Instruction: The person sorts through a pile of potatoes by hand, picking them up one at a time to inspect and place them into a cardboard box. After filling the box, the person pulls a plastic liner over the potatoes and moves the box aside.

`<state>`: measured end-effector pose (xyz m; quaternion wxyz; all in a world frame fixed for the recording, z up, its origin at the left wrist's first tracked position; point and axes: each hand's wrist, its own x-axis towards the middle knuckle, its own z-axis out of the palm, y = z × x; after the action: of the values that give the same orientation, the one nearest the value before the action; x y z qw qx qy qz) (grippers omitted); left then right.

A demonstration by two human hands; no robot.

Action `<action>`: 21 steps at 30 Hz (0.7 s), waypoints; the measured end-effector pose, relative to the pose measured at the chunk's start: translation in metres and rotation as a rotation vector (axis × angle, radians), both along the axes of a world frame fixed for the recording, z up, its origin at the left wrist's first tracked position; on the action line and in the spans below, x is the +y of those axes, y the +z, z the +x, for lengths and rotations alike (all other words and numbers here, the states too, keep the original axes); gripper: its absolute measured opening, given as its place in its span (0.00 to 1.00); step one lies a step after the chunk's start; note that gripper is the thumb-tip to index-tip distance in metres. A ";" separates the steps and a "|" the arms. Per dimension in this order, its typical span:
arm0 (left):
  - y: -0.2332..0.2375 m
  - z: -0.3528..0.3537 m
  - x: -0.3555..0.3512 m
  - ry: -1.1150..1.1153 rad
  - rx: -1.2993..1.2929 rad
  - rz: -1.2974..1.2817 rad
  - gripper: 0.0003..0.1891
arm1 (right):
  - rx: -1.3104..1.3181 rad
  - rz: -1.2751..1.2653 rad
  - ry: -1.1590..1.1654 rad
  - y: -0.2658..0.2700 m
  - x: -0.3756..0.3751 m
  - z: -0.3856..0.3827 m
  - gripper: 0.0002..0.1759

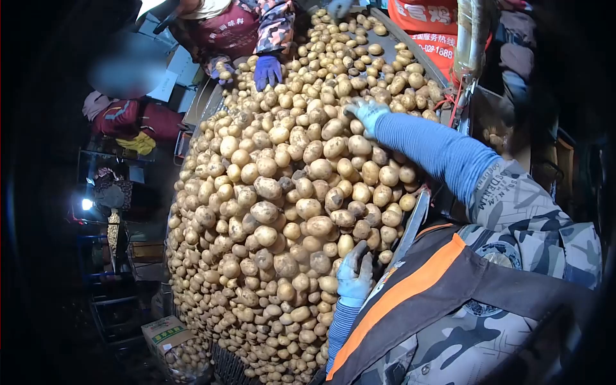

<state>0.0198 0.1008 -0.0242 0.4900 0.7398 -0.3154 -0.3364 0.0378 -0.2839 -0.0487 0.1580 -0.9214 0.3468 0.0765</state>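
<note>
A deep heap of small tan potatoes (266,187) spreads across most of the view, some with dark soil on them. My right hand (368,117), in a pale blue glove with grey fingertips, reaches over the heap and rests on potatoes at its upper right, fingers stretched out. Lower down, near my body, my left hand (355,274) in a matching glove lies against the heap's near edge with its fingers apart. Neither hand visibly grips a potato. Blue ribbed sleeve covers (427,142) run up both forearms.
A metal side plate (414,218) borders the heap near my apron. Across the top, a co-worker's purple glove (267,72) touches potatoes. Dark belt (387,46) shows between potatoes there. An upright post (467,51) stands at right; a cardboard box (165,335) sits lower left.
</note>
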 end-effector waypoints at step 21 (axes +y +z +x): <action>0.030 0.018 -0.030 0.044 0.082 0.108 0.16 | -0.206 -0.195 0.631 0.007 0.034 0.047 0.25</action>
<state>0.0375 0.0706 0.0054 0.4693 0.7575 -0.2601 -0.3720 0.0852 -0.2501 -0.0415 0.0722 -0.9968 0.0328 -0.0054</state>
